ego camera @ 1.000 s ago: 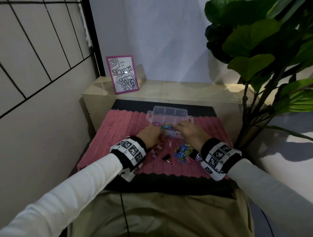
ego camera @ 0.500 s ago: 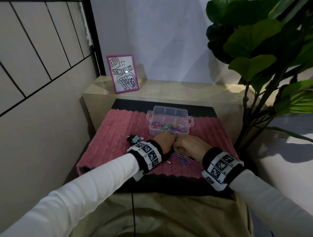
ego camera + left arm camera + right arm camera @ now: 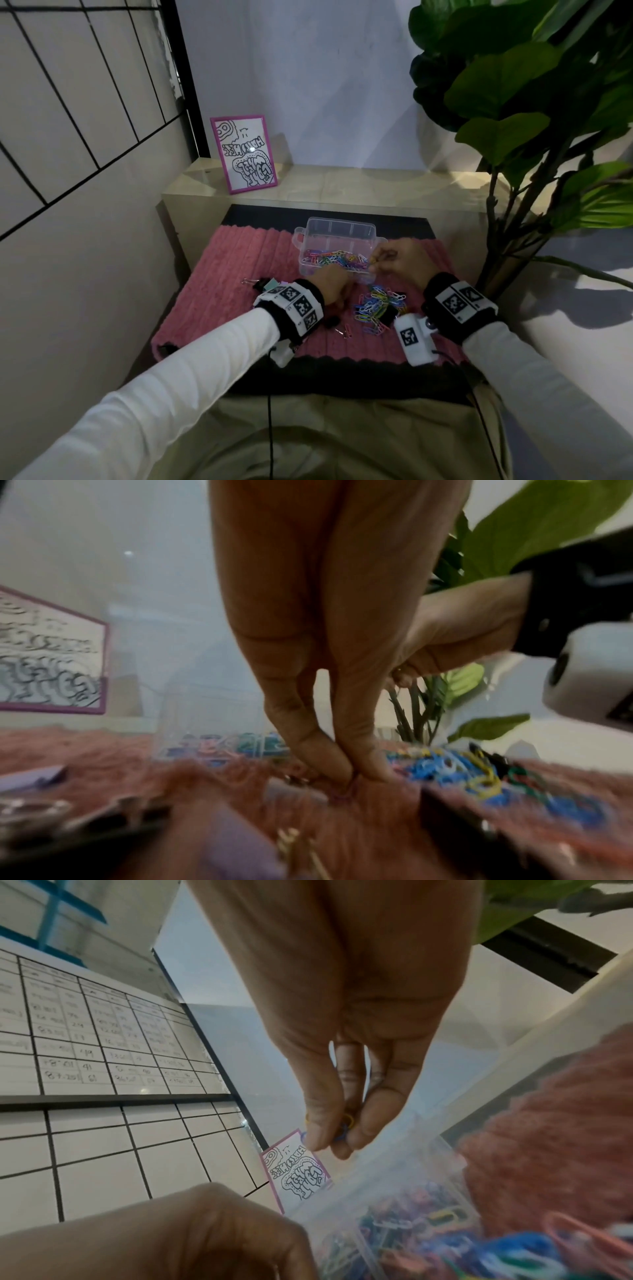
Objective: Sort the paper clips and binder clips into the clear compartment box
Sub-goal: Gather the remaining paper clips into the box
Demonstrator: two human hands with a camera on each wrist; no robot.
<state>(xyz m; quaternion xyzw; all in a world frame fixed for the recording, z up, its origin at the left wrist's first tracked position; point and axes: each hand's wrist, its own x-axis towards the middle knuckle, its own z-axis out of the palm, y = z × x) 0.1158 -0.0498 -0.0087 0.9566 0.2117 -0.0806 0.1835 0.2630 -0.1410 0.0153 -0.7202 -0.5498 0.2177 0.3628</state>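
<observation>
A pink-framed doodle sign (image 3: 244, 154) leans on the pale ledge at left. Below it, binder clips (image 3: 262, 283) lie on the ribbed pink mat (image 3: 219, 274). The left hand (image 3: 330, 286) presses thumb and forefinger together into the fuzzy mat, pinching something small and blurred; what it is cannot be told. A loose heap of coloured wire paper clips (image 3: 376, 305) lies just beside it. The clear compartment box (image 3: 337, 228), its near section filled with clips, sits behind. The right hand (image 3: 399, 262) pinches yellow and blue clips (image 3: 346, 1127) at the box's right end. Broad glossy leaves of a plant (image 3: 534, 102) stand at right.
</observation>
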